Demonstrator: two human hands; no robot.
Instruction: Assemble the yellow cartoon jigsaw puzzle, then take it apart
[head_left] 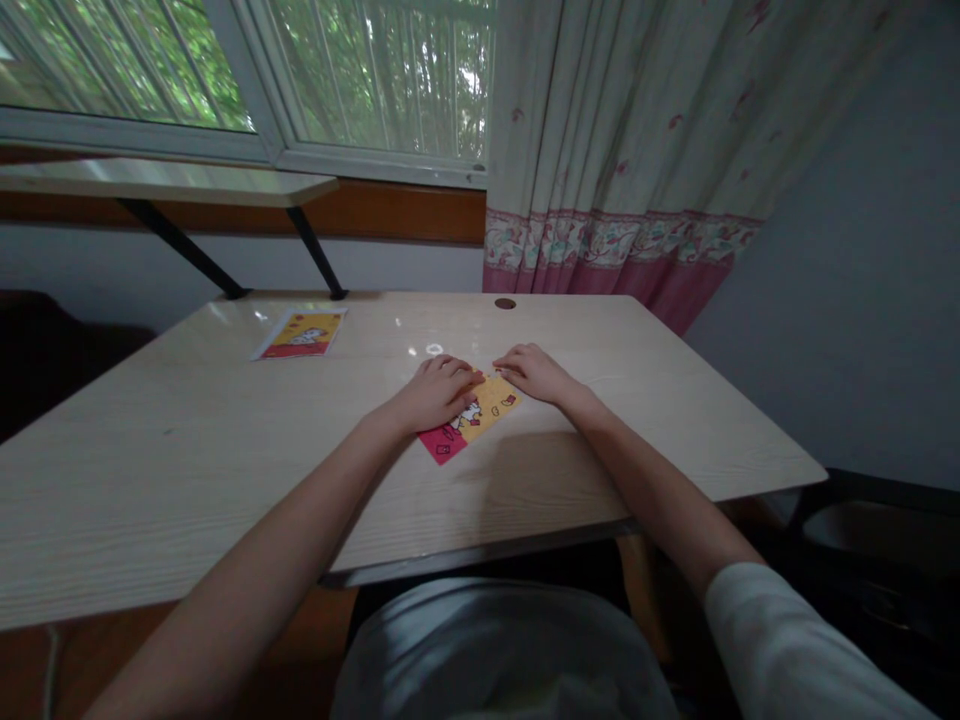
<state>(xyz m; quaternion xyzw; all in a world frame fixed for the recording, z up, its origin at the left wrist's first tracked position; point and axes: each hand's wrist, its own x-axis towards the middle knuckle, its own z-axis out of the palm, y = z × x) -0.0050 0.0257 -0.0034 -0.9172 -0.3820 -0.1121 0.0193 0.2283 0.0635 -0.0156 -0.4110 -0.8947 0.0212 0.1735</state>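
Observation:
A yellow and red printed card (495,400) with a white cartoon figure lies turned at an angle on the table in front of me. My left hand (446,390) rests flat over its upper left part, fingers spread a little, and hides some of the picture. At the card's upper right corner is my right hand (534,372), its fingers bent and pressed together. Something small and whitish shows at those fingertips, too small to make out.
A similar yellow and red picture sheet (304,335) with a pale border lies at the table's back left. The wooden table (225,480) has a round cable hole (505,303) near its back edge. A raised shelf (172,183) on black legs stands left, by the window; a curtain (600,150) hangs behind.

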